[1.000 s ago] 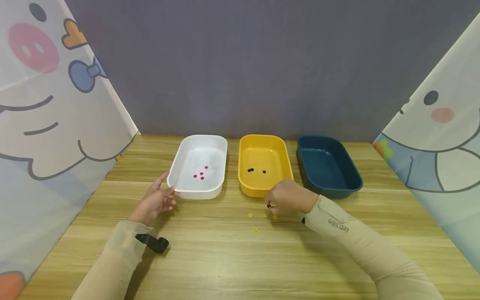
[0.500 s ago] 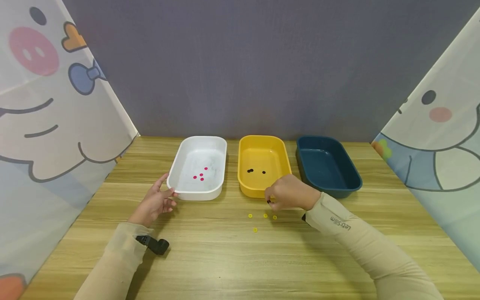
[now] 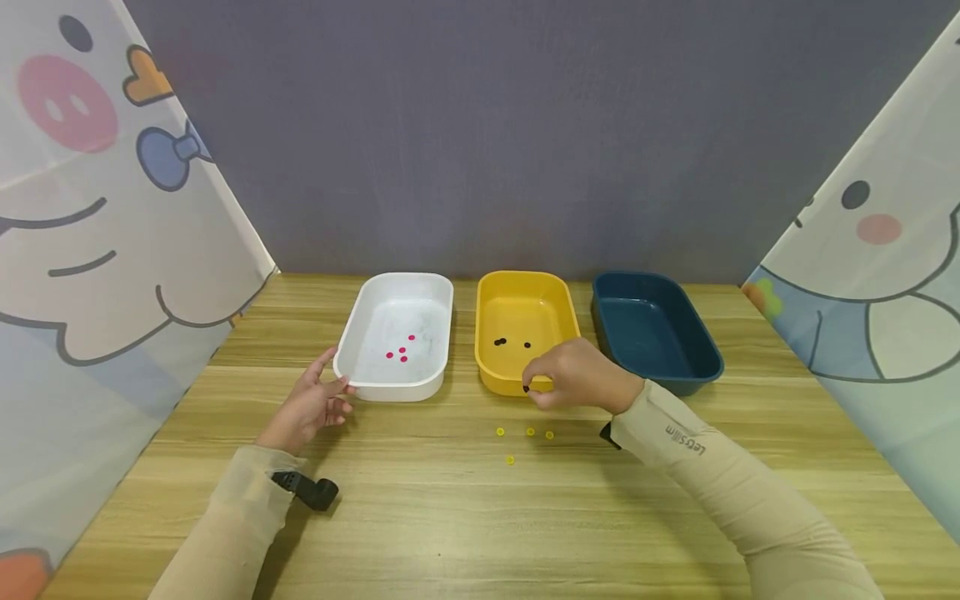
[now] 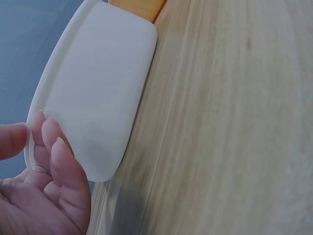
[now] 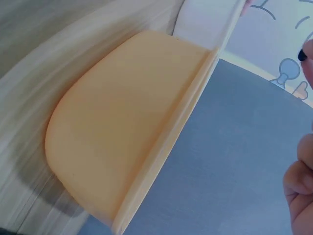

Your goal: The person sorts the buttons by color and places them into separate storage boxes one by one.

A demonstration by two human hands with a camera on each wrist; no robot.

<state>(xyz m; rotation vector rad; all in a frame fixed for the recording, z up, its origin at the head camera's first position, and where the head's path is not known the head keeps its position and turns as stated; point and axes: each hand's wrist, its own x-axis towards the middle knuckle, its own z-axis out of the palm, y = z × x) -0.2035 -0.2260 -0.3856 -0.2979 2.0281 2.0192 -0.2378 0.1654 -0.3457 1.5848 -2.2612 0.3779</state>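
My left hand [image 3: 307, 407] holds the front left corner of the white tray [image 3: 400, 390], its thumb and fingers on either side of the rim in the left wrist view. Several pink buttons [image 3: 402, 350] lie in that tray. Over the front rim of the yellow tray [image 3: 486, 377], my right hand [image 3: 577, 375] pinches a small black button [image 5: 302, 55] between its fingertips. Inside the yellow tray are a few black buttons [image 3: 527, 345]. Several yellow buttons [image 3: 511, 460] lie on the table in front of it, below my right hand.
A dark blue tray [image 3: 660, 333] stands to the right of the yellow one, behind my right forearm. All three trays are in a row on the wooden table [image 3: 450, 517], before a grey back panel [image 3: 510, 150]. Cartoon-printed sheets [image 3: 112, 250] flank both sides.
My right hand has risen with the black button from the table in front of the yellow tray, up and slightly left to its front rim. The left hand stays at the white tray's corner.
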